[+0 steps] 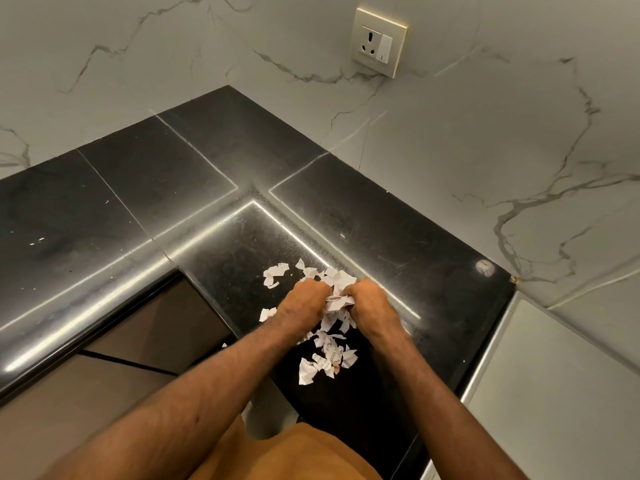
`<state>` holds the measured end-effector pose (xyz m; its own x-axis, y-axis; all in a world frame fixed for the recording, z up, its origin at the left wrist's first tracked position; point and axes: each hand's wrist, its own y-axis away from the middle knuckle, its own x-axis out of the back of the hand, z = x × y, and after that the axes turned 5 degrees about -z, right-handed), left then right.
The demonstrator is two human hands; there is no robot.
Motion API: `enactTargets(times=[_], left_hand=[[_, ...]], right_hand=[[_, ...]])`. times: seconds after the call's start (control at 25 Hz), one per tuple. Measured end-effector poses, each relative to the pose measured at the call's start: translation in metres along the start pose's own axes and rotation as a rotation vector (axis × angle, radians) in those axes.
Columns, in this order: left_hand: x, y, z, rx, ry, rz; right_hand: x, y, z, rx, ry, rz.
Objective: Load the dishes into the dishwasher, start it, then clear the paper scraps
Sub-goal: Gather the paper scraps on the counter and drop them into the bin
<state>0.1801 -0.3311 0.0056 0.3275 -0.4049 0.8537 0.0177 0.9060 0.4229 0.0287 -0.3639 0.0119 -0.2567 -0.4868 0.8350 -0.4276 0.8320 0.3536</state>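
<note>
both hands down on the black countertop [398, 237], knuckles up, working the scatter together. left hand [304, 301] and right hand [369, 297] are each curled around a bunch of paper scraps [337, 299] pressed between them, presumably to lift one wad. loose scraps lie beyond the knuckles, left of the left wrist, and between the forearms. dishwasher not in view.
</note>
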Motion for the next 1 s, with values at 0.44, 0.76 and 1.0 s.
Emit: enactTargets(times=[0.44, 0.76, 1.0], left_hand=[[0.053, 0.034, -0.048, 0.050, 0.127, 0.173], [0.046, 0.109, -0.158, 0.317, 0.336, 0.170], [0.006, 0.165, -0.240, 0.502, 0.410, 0.097]], right_hand=[[0.024, -0.006, -0.075, 0.027, 0.066, 0.053], [-0.045, -0.022, -0.188, 0.185, 0.115, -0.136], [-0.130, -0.033, -0.270, 0.194, 0.280, -0.405]])
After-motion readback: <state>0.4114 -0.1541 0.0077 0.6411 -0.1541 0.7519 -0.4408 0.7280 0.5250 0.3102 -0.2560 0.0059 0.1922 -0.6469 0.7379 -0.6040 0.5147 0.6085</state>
